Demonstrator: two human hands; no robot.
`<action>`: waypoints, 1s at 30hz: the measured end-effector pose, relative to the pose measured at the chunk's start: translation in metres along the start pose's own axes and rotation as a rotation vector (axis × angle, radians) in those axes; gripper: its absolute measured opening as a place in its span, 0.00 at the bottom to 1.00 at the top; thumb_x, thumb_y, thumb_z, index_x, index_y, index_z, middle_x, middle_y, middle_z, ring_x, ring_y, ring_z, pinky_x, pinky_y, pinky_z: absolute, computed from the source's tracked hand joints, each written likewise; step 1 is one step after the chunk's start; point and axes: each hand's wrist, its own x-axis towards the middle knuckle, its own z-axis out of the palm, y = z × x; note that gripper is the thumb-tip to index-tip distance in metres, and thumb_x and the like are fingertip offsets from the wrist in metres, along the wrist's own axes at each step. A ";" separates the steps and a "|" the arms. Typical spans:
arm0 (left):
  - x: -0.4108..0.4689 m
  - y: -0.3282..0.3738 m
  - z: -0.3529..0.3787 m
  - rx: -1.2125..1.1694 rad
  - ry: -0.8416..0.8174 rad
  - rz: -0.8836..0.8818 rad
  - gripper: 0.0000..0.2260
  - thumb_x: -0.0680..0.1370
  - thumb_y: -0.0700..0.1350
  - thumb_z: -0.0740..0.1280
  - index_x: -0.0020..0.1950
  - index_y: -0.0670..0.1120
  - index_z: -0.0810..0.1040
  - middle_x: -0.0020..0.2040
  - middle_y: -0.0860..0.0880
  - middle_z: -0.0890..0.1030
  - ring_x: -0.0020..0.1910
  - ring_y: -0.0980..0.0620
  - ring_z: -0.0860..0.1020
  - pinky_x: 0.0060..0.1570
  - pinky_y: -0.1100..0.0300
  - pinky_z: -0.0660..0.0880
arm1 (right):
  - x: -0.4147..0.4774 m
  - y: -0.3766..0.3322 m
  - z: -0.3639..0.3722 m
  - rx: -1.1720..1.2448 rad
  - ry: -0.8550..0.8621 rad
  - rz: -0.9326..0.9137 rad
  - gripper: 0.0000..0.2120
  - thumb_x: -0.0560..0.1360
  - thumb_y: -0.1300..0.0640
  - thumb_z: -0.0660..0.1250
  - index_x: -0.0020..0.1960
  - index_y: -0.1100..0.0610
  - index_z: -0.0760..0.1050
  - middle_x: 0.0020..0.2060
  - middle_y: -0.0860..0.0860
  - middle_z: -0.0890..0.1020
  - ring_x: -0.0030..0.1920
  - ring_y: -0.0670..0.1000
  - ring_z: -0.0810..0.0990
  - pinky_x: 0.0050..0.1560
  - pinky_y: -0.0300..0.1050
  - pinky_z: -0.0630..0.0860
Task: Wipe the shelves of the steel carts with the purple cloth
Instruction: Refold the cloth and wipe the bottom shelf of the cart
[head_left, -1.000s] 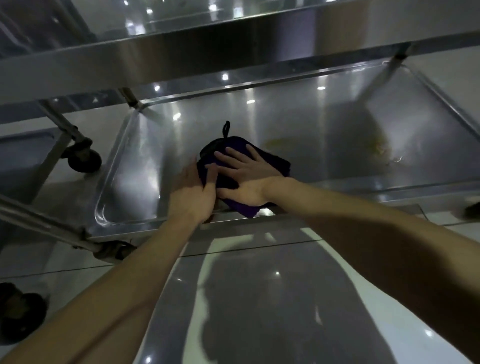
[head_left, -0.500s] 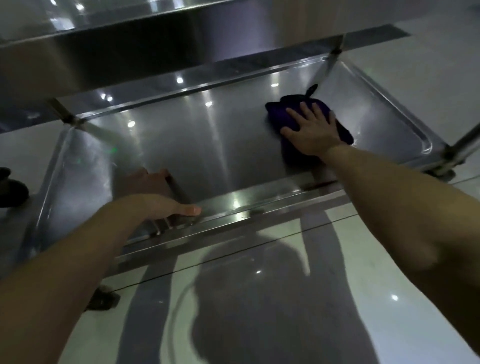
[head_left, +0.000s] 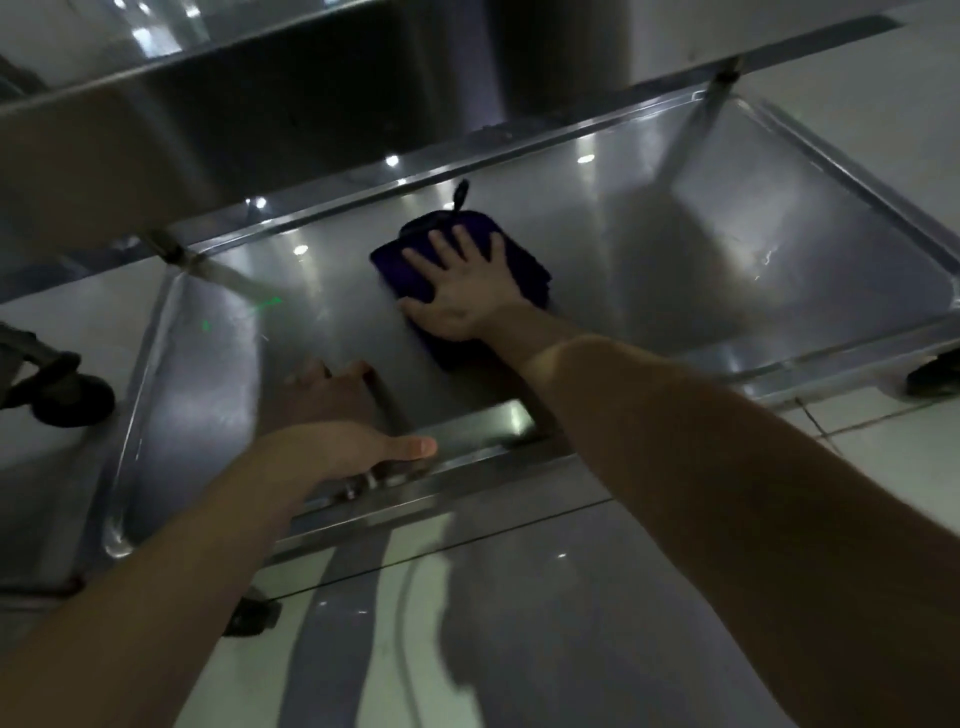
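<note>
The right hand (head_left: 462, 293) lies flat with fingers spread, pressing the folded purple cloth (head_left: 397, 270) onto the steel cart's bottom shelf (head_left: 675, 291), near the middle and toward its 12 o'clock edge. The left hand (head_left: 337, 447) braces on the front rim (head_left: 483, 460) at the cloth's 7 o'clock, thumb straight. Its fingers are hidden, so its hold cannot be told. Even palm pressure and overlapping strokes toward 3 and 9 o'clock, into the corners, would likely serve best.

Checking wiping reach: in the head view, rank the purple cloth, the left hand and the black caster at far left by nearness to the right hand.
1. purple cloth, under the right hand.
2. left hand, on the shelf near rim.
3. black caster, at far left.
</note>
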 end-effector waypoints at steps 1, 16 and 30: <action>0.000 -0.004 0.000 -0.003 -0.004 -0.006 0.58 0.59 0.82 0.75 0.81 0.53 0.66 0.75 0.40 0.69 0.78 0.38 0.66 0.77 0.45 0.68 | 0.005 -0.024 0.004 -0.007 -0.015 -0.068 0.39 0.83 0.26 0.47 0.88 0.41 0.43 0.88 0.52 0.41 0.87 0.60 0.37 0.81 0.73 0.34; 0.011 -0.031 -0.002 -0.027 0.035 -0.021 0.57 0.51 0.83 0.73 0.75 0.59 0.69 0.68 0.40 0.75 0.69 0.37 0.75 0.67 0.49 0.74 | -0.032 0.177 -0.046 0.101 0.113 0.482 0.35 0.85 0.35 0.51 0.89 0.43 0.48 0.88 0.51 0.45 0.87 0.58 0.42 0.84 0.68 0.39; 0.005 -0.027 0.002 -0.067 0.008 -0.020 0.65 0.52 0.84 0.74 0.83 0.55 0.66 0.76 0.38 0.71 0.75 0.36 0.72 0.75 0.45 0.72 | -0.128 0.019 0.030 -0.003 0.061 0.015 0.34 0.84 0.34 0.49 0.88 0.40 0.46 0.88 0.48 0.45 0.87 0.56 0.40 0.82 0.68 0.36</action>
